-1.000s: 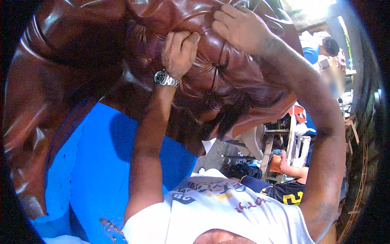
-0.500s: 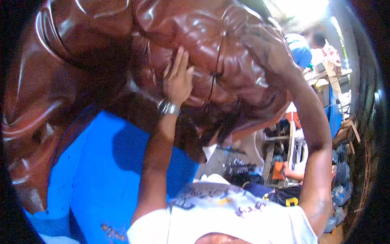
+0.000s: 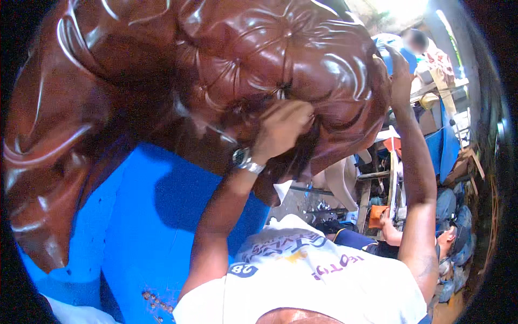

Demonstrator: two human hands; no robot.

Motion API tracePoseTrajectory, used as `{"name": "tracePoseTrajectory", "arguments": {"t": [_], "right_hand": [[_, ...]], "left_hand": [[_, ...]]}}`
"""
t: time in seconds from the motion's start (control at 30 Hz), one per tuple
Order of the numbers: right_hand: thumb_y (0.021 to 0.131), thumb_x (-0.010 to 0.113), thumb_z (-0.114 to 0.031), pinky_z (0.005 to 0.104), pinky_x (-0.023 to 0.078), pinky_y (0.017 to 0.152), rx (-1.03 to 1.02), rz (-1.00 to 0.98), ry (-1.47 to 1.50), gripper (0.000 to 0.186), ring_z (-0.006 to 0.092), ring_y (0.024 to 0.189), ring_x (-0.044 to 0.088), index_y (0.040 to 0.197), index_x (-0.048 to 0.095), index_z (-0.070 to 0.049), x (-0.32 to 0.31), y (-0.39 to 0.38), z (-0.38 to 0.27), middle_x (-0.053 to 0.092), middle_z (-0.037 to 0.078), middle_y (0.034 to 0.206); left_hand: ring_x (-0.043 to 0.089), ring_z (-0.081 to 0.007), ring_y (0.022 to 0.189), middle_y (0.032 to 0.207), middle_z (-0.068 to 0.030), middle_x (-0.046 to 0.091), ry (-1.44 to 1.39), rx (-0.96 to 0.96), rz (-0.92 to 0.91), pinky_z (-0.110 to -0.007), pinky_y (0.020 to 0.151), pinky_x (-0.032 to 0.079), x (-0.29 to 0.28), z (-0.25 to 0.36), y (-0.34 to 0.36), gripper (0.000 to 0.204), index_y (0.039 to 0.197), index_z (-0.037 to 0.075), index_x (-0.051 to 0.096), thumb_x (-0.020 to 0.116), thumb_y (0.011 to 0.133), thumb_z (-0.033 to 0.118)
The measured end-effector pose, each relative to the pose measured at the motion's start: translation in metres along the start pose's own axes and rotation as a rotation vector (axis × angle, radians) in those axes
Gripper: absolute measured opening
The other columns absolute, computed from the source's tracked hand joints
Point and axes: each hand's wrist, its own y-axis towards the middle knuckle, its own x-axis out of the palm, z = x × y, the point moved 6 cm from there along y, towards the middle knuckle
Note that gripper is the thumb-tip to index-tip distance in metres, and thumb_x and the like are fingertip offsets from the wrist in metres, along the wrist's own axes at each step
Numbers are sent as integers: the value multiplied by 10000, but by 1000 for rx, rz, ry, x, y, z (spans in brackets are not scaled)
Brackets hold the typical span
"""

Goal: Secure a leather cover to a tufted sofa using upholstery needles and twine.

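A glossy dark-brown leather-like cover (image 3: 324,70) with deep button-tufted folds spreads over a bulky padded form, and loose parts of it hang at the left. My left hand (image 3: 283,127), with a metal watch (image 3: 248,160) on its wrist, is closed at a fold low in the tufted area, its fingers curled into the material. What lies under those fingers is hidden. At the right edge of the padding is my right hand (image 3: 399,73), its fingers apart and stretched upward, the thumb side close against the cover. I see nothing held in it.
Blue panels (image 3: 140,216) stand below the cover at the left. To the right, a seated person holds an orange piece (image 3: 379,216) beside a wooden frame (image 3: 391,178). Another person in blue (image 3: 396,51) is farther back. Bundled bags and scraps (image 3: 458,243) lie at the right edge.
My left hand has gone from lying flat on the tufts to closed, lower and to the right. My right hand has slid off the top surface to the right edge. The tufted folds look sharper.
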Motion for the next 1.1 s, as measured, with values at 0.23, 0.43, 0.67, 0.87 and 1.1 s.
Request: {"name": "tracePoseTrajectory", "arguments": {"t": [0.23,0.43,0.67,0.87,1.1], "right_hand": [[970,699,-431,485,510,975,262,182,-95,554,426,1102,652,1254,618,37,26,-82,6,653,263,1219],[1042,585,-252,508,510,817,78,195,-147,246,398,910,642,952,625,-27,19,-60,0,657,163,941],[1065,536,-278,512,522,782,-40,-52,-106,237,373,902,659,995,557,-53,13,-66,41,648,171,957],[955,635,-235,486,516,926,-494,-100,81,271,331,1143,632,1198,656,-115,-39,-55,0,664,107,1170],[849,711,-296,452,486,1084,-991,-350,85,428,279,1356,527,1252,729,-153,-8,-58,-60,611,38,1393]], "left_hand": [[344,-396,1508,1614,-193,400,177,-48,47,-534,1215,290,54,19,3,626,1442,16,528,722,896,251],[213,-370,1567,1672,-159,307,207,-49,-105,-579,1251,180,140,65,37,688,1466,27,508,739,875,294],[560,-417,1320,1295,-229,648,-107,165,40,-510,1173,388,151,83,92,341,1182,26,665,720,893,199],[651,-363,1058,1190,-139,678,151,-148,659,-441,954,540,90,41,-16,314,1165,38,701,796,871,89],[584,-324,1102,1243,-102,639,355,-143,586,-423,931,510,109,50,-2,404,1226,74,716,805,838,139]]}}
